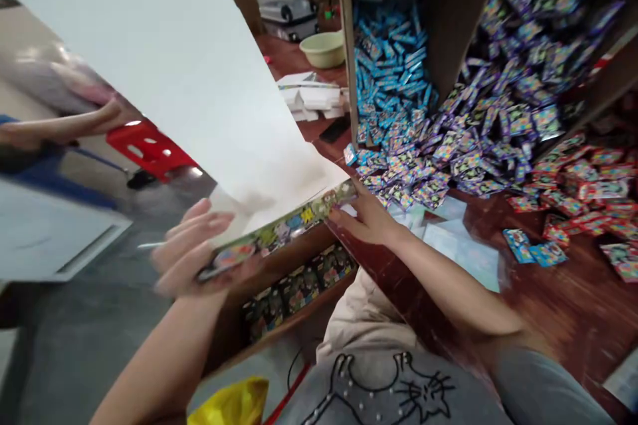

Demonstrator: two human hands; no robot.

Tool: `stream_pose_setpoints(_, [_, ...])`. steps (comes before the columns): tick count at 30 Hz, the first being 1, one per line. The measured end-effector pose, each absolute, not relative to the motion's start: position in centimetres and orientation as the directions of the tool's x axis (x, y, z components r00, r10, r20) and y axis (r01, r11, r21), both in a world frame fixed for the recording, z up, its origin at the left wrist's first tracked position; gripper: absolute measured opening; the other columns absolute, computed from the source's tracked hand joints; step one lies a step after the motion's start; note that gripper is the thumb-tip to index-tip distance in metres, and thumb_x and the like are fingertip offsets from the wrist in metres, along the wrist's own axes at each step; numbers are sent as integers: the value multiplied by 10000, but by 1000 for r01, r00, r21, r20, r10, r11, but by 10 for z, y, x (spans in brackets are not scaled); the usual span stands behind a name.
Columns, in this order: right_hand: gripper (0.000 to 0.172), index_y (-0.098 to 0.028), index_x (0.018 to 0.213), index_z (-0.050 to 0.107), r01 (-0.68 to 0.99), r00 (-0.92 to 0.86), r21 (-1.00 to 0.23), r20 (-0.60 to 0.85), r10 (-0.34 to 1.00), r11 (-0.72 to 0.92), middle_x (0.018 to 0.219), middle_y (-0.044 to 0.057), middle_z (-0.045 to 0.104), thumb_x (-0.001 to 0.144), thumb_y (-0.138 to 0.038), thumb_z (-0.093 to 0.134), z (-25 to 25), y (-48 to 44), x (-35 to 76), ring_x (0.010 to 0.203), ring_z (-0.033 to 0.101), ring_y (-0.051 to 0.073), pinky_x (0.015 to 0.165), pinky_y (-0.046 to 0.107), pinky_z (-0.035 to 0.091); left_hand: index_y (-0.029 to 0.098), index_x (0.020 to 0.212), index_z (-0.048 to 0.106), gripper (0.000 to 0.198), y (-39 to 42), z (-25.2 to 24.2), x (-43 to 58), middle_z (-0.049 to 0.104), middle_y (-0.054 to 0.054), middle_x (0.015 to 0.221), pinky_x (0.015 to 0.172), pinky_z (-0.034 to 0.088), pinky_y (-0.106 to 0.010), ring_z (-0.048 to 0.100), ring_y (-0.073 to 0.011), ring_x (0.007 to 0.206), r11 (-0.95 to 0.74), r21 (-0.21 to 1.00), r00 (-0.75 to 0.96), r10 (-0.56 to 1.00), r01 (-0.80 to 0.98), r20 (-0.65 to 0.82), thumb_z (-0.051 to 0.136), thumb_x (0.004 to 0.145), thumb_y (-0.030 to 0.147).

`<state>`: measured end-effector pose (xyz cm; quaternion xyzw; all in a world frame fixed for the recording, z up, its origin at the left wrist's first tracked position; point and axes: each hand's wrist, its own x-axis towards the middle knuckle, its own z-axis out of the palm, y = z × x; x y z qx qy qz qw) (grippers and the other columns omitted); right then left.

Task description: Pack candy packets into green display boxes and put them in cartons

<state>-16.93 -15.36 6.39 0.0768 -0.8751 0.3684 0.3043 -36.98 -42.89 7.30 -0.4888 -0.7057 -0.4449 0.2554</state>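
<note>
A printed cardboard box point(282, 231) with cartoon figures along its front wall is held tilted above my lap. Its tall white lid point(149, 60) stands raised, and the inside that shows is white. My left hand point(192, 252) is closed around the box's left end, slightly blurred. At the right end, my right hand point(366, 216) grips the corner with thumb and fingers. Below the box, an open brown carton point(279, 335) holds several dark printed boxes point(302, 292).
Heaps of blue packets point(393, 66), purple packets point(498, 113) and red packets point(588, 179) lie on the brown table point(563, 305) with cardboard dividers. Clear plastic sheets point(463, 246) lie near my right forearm. A bowl point(323, 50) stands behind. Another person's arm point(64, 126) shows at left near a red stool point(152, 149).
</note>
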Motion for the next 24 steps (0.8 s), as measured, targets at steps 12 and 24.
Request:
stream_pose_setpoints(12, [721,-217,1549,533,218,-866,-395,344,364,892,1713,212,422,914,-453,782,36,80,-226,1646,348,398,1319,657,332,242,1433,628,421,-319,-78,-494,713,-147,1470,1237,510,-548,645,-323,1443,-155,-226,242,867,962,435,700,1022,291])
stream_pose_setpoints(24, [1467,-326,1776,-26,535,-835,159,246,492,830,1859,201,-3,719,-403,988,87,242,-343,1661,100,601,1230,874,231,188,1402,623,395,-305,-72,-503,711,-175,1423,1362,271,-578,680,-304,1338,-221,-59,226,891,974,395,591,1050,364])
